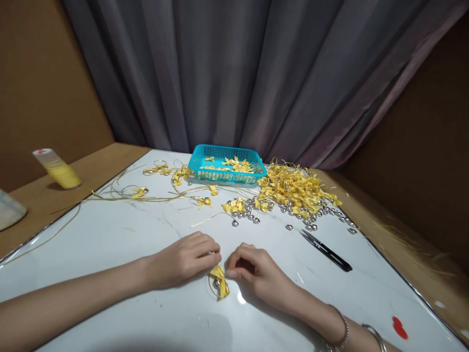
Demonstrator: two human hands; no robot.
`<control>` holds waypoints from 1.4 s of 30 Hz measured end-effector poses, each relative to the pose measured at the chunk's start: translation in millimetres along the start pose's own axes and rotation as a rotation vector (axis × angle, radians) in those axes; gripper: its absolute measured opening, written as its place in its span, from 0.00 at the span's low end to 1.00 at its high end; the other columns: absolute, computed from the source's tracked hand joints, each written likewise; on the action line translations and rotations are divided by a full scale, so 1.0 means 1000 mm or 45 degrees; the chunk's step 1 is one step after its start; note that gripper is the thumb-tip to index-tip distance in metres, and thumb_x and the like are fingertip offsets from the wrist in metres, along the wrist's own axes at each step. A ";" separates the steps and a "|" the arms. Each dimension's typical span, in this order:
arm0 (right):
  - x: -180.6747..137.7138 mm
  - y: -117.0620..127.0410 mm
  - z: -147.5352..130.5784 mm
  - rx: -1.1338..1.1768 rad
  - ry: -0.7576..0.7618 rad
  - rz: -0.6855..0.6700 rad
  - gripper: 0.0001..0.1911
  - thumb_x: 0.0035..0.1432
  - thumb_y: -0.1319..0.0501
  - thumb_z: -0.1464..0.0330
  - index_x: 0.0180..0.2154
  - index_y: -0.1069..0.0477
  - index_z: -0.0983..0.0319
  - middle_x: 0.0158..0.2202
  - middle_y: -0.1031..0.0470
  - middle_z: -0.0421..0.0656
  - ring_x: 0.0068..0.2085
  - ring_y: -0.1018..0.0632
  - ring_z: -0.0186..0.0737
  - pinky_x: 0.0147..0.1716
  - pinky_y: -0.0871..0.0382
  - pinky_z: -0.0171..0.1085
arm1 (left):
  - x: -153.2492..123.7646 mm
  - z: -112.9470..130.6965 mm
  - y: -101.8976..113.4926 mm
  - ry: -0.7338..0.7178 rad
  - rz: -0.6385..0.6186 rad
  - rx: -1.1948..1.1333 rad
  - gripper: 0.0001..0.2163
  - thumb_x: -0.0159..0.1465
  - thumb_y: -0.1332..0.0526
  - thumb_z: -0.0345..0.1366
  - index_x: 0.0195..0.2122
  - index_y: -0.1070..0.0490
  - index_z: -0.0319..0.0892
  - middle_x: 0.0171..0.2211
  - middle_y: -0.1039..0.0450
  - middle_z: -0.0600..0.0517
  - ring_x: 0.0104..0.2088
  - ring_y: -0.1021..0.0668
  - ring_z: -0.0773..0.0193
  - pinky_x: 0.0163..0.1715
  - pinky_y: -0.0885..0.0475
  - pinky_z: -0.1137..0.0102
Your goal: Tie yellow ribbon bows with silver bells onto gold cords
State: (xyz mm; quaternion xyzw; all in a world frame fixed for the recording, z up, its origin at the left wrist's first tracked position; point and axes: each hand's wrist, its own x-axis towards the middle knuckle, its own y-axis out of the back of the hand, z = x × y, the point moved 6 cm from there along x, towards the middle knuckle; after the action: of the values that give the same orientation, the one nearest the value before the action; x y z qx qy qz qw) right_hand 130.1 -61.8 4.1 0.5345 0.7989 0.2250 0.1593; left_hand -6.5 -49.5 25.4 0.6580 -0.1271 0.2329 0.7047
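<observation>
A yellow ribbon bow [221,283] with a silver bead and a loop of gold cord lies on the white table in front of me, between my hands. My left hand [192,256] rests palm down just above and left of it, fingers curled in; what they hold, if anything, is hidden. On the other side, my right hand [258,274] has thumb and index finger pinched together at the bow's right edge. Whether that pinch grips the ribbon or a thin cord is too small to tell.
A turquoise basket [227,177] with yellow bows stands at the back. Right of it is a heap of corded bows [293,188], with silver beads [249,210] scattered nearby. Black thread snips [327,250] lie at right. Gold cords [164,198] trail leftward toward a yellow-filled bottle [60,171].
</observation>
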 end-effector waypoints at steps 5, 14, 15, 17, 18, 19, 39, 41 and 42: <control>0.001 -0.009 0.004 0.369 -0.058 -0.123 0.02 0.55 0.40 0.70 0.30 0.33 0.62 0.24 0.28 0.38 0.28 0.29 0.34 0.34 0.37 0.36 | 0.005 0.022 0.003 -0.288 0.019 0.169 0.05 0.63 0.47 0.26 0.32 0.33 0.37 0.27 0.30 0.47 0.29 0.29 0.65 0.28 0.34 0.70; 0.004 -0.020 0.001 0.961 -0.147 -0.259 0.14 0.53 0.38 0.66 0.37 0.41 0.61 0.25 0.36 0.35 0.26 0.32 0.30 0.27 0.39 0.33 | 0.005 0.040 0.002 -0.487 0.015 0.258 0.07 0.60 0.42 0.29 0.40 0.31 0.39 0.23 0.32 0.54 0.23 0.31 0.68 0.22 0.35 0.71; 0.004 -0.020 0.000 0.974 -0.139 -0.264 0.13 0.53 0.38 0.66 0.37 0.41 0.61 0.25 0.36 0.35 0.26 0.32 0.30 0.27 0.39 0.33 | 0.005 0.040 0.000 -0.484 -0.004 0.255 0.08 0.61 0.43 0.30 0.41 0.31 0.38 0.23 0.32 0.53 0.24 0.30 0.67 0.22 0.35 0.71; 0.005 -0.021 0.000 0.986 -0.126 -0.262 0.13 0.53 0.38 0.67 0.37 0.41 0.62 0.25 0.36 0.35 0.26 0.32 0.30 0.27 0.39 0.33 | 0.005 0.039 -0.003 -0.468 -0.041 0.258 0.09 0.61 0.44 0.29 0.42 0.30 0.36 0.24 0.31 0.51 0.26 0.29 0.66 0.23 0.35 0.70; 0.005 -0.022 0.001 0.979 -0.122 -0.253 0.13 0.53 0.38 0.66 0.37 0.42 0.62 0.25 0.36 0.35 0.26 0.32 0.30 0.27 0.39 0.33 | 0.005 0.038 -0.004 -0.459 -0.054 0.260 0.09 0.62 0.45 0.29 0.42 0.30 0.35 0.25 0.30 0.51 0.26 0.29 0.66 0.24 0.34 0.70; 0.006 -0.021 0.001 0.956 -0.119 -0.236 0.13 0.54 0.39 0.66 0.37 0.42 0.61 0.24 0.36 0.35 0.25 0.32 0.30 0.27 0.39 0.33 | 0.005 0.037 -0.005 -0.450 -0.062 0.261 0.10 0.62 0.45 0.28 0.43 0.31 0.35 0.25 0.30 0.51 0.27 0.29 0.66 0.24 0.35 0.70; -0.003 -0.021 0.002 0.687 -0.242 -0.003 0.11 0.55 0.42 0.64 0.36 0.43 0.60 0.23 0.36 0.32 0.14 0.36 0.25 0.11 0.45 0.26 | 0.002 0.037 -0.005 -0.438 -0.071 0.313 0.12 0.64 0.52 0.25 0.34 0.29 0.32 0.23 0.32 0.49 0.23 0.31 0.64 0.23 0.34 0.69; -0.004 -0.024 0.003 0.714 -0.242 0.002 0.12 0.55 0.41 0.63 0.35 0.43 0.60 0.23 0.36 0.33 0.15 0.35 0.26 0.13 0.41 0.28 | 0.001 0.038 -0.005 -0.454 -0.063 0.316 0.11 0.64 0.51 0.26 0.34 0.29 0.32 0.23 0.32 0.49 0.23 0.31 0.64 0.24 0.34 0.69; -0.004 -0.025 0.003 0.729 -0.242 0.004 0.13 0.54 0.40 0.63 0.36 0.43 0.60 0.24 0.35 0.33 0.15 0.34 0.26 0.14 0.40 0.29 | 0.001 0.038 -0.006 -0.461 -0.059 0.314 0.11 0.64 0.51 0.26 0.34 0.29 0.32 0.23 0.32 0.49 0.23 0.31 0.64 0.23 0.34 0.69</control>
State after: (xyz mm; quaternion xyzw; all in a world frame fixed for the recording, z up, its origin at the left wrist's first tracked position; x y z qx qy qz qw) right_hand 113.7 -73.0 -11.8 0.5776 0.8105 -0.0601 0.0760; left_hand 2.1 -86.9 25.0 0.7730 -0.2070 0.1083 0.5899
